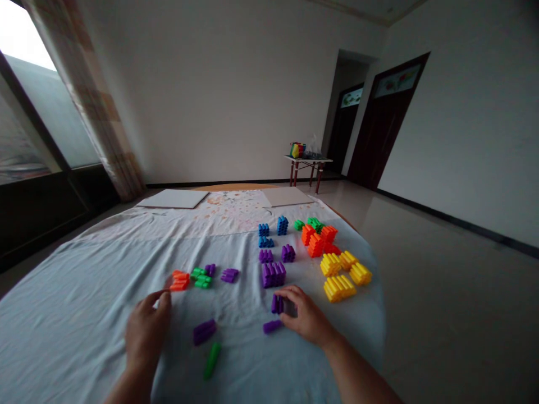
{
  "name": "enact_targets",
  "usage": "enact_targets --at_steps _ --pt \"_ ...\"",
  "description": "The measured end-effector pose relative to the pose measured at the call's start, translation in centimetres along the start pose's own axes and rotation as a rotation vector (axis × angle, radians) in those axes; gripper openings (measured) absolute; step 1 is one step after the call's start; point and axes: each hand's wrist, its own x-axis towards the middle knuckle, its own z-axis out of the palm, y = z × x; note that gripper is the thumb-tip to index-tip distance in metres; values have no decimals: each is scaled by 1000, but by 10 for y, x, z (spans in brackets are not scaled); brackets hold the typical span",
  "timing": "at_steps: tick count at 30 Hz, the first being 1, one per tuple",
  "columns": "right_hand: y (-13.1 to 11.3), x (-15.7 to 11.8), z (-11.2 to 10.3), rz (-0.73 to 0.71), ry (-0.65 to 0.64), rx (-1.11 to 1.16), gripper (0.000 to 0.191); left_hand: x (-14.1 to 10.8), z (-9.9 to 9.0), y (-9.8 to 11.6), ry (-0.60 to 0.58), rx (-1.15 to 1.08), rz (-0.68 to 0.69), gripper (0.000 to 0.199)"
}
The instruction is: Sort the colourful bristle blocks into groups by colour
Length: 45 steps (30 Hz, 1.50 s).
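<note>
The right hand (308, 316) curved around a near purple block (276, 304), likely light, stiff, best pinched sideways; its fingers' grip, and the left hand's (147, 326), looked unclear.

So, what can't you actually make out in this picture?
All in the head view:
- Blurred: whether the left hand touches the nearby orange block.
- Blurred and small: whether the right hand grips the purple block at its fingertips.
- Too small and dim: what the clear bag on the far table holds.
- Cut off by the left edge: the rest of the window.
</note>
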Motion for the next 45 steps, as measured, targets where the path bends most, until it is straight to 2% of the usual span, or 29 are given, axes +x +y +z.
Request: enact_targets --at_steps 3,8,12,15,19,22,28,33,35,37,41,45 --pt "-6 1 -2 48 -4 10 49 -7 1 -1 -33 -60 -16 49" --pt "-12 -3 -7 47 18 24 46 -10 -2 -2 -42 -125 -96 47" --pt "-15 6 -24 -56 101 -14 45 -7 -2 -4 -78 -170 -162 42" --pt "-17 29 -38 -131 153 -86 45 -6 -2 -3 -78 -188 -151 41" --pt "-20 63 -43 -164 104 -178 43 -8 -1 -1 -76 -201 -155 40" --pt "-22 77 -40 -173 39 -232 43 -8 0 -4 -80 -220 -166 40" --pt "-21 82 -35 -180 -47 -307 42 -7 3 -7 -53 -261 -127 41" --pt "-36 75 -38 -220 14 -314 42 -7 3 -7 -23 -287 -160 39" --pt "-51 69 -31 -248 40 -274 39 -6 2 -7 22 -330 -176 38" --pt "-66 63 -16 -282 -19 -219 36 -6 2 -7 74 -386 -188 38" --pt "-85 54 32 -359 -256 -143 32 -6 2 -8 108 -414 -204 36" --pt "-85 55 81 -375 -339 -164 33 -8 3 -9 84 -384 -179 34"
